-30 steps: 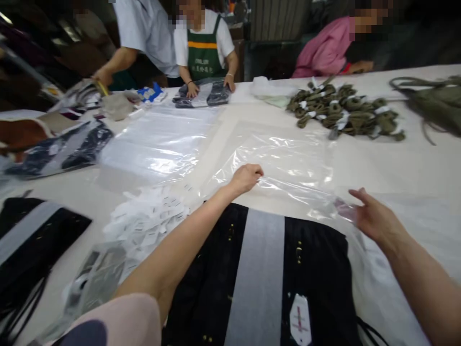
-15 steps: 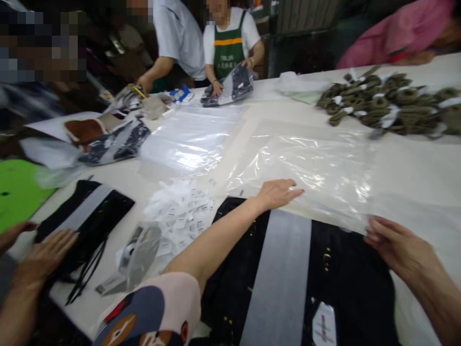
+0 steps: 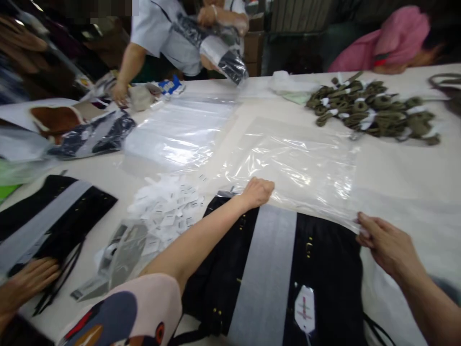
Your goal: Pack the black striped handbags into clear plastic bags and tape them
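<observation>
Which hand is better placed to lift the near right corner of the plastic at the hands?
Likely the right hand: its fingertips are at that corner of the plastic, while the left hand is farther left along the edge.

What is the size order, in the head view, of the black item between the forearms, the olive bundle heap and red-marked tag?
1. Black item, though nearness may enlarge it
2. Olive bundle heap
3. Red-marked tag
</observation>
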The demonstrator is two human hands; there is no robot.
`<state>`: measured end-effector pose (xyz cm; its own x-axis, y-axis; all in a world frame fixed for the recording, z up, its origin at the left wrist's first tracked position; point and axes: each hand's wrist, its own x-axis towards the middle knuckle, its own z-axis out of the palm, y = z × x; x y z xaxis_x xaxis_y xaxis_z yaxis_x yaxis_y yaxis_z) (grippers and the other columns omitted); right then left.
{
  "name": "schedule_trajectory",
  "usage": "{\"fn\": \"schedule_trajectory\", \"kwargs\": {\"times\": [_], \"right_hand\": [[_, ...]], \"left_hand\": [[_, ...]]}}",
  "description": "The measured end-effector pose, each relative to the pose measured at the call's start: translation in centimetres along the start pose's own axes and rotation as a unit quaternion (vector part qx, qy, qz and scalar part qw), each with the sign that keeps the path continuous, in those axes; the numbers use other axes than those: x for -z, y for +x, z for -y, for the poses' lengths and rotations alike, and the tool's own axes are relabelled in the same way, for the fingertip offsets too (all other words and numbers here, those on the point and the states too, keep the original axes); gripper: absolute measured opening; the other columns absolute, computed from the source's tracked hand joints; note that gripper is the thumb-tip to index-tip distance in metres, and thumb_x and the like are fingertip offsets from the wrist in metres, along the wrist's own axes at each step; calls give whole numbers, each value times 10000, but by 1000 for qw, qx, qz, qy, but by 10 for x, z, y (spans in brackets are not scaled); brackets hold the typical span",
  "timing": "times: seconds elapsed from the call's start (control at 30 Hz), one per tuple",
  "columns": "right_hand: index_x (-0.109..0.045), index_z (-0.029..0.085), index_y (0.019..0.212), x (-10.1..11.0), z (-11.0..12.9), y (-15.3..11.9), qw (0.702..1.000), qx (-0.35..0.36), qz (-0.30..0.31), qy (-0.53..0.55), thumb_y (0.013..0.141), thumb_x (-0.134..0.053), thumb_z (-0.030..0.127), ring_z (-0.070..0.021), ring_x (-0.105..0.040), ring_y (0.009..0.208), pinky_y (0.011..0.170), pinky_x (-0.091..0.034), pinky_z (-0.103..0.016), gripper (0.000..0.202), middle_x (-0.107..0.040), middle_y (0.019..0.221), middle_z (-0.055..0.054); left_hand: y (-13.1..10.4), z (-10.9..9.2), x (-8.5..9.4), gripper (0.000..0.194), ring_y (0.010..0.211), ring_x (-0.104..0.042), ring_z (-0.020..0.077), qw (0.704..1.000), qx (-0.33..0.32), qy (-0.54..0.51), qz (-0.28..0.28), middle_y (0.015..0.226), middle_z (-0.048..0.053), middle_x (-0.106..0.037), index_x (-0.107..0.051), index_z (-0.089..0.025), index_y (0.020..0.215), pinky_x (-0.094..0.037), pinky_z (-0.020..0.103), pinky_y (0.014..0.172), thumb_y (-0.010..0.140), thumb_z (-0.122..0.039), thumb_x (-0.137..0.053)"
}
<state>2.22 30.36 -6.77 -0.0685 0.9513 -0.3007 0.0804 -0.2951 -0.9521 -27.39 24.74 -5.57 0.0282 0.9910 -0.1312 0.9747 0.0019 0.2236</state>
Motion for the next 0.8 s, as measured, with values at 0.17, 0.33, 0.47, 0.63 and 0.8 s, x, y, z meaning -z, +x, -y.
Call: {"fn": "schedule_trajectory", "kwargs": {"times": [0.17,0.33,0.47,0.63,0.8], "right_hand": [[-579,176,642,7,0,-5,971,65,34,-228,550,-738,591,-89,-400,362,376,-296,-226,454,-472,416,38],[-543,205,606,7,-2,-14,908,168,0,-385,724,-521,672,-132,-486,407,484,-375,-262,482,-505,428,25],[-499,214,564,-2,-1,-21,896,218,-22,-386,820,-394,636,-129,-493,449,517,-369,-255,505,-504,452,11],[-526,214,607,-7,-1,-27,887,243,-27,-392,844,-371,611,-129,-505,454,521,-374,-246,488,-525,468,6],[-589,214,693,7,3,-31,909,217,-17,-357,796,-449,646,-124,-500,415,479,-388,-239,466,-529,456,22]], "left_hand": [[-3,17,5,166,840,-609,174,999,37,-37,5,849,21,-675,-634,-204,827,-421,295,766,839,-203,-468],[-6,19,17,125,729,-599,160,995,54,-58,63,747,-14,-648,-617,-195,729,-426,247,649,669,-276,-691],[-3,-15,14,569,964,-575,234,993,-15,-103,52,1078,55,-627,-577,-190,1043,-428,332,800,606,-524,-719],[9,-86,-15,505,1028,-543,258,988,-126,-72,-61,1069,92,-628,-555,-167,1089,-353,392,866,758,-546,-595],[25,-81,-35,349,831,-593,193,984,-150,-8,-93,814,69,-653,-611,-161,822,-344,331,739,934,-388,-371]]}}
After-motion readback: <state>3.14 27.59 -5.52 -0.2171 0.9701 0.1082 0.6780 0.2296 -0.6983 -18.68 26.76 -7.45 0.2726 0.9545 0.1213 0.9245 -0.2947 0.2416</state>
